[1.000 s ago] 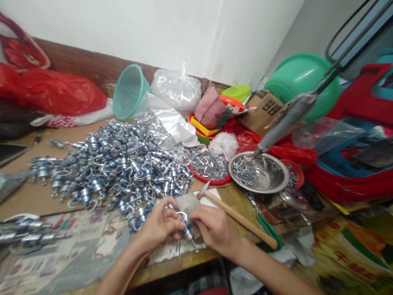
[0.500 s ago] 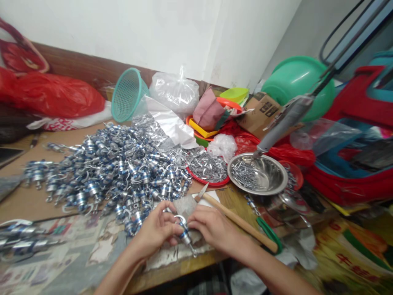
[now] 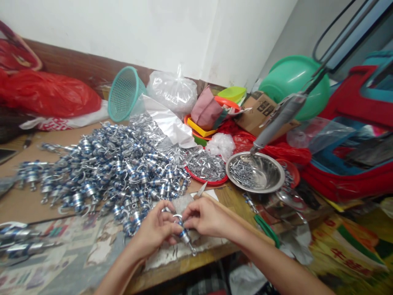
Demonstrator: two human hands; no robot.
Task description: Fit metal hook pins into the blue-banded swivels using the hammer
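Note:
Near the table's front edge, my left hand (image 3: 159, 225) grips a silver and blue metal piece (image 3: 185, 237), which has a hook-like curved part at its top and a small ring at its lower end. My right hand (image 3: 196, 217) is closed, its fingertips pinched at the upper part of the same piece; anything small between them is hidden. Under the hands lies a pale worn block (image 3: 181, 203). A large heap of similar metal pieces (image 3: 123, 164) spreads to the left. Behind my right hand, a knife blade (image 3: 201, 189) and a wooden stick (image 3: 227, 209) show.
A red tray of small metal parts (image 3: 208, 180) and a steel bowl with pins (image 3: 270, 172) stand behind and right. A grey-handled hanging tool (image 3: 279, 119) reaches over the bowl. Green-handled item (image 3: 267, 230) lies at right; a teal basket (image 3: 124, 94) stands behind the heap.
My right hand has moved left and up over the metal piece, closer to its curved part. My left hand keeps its hold. The whole view has shifted slightly.

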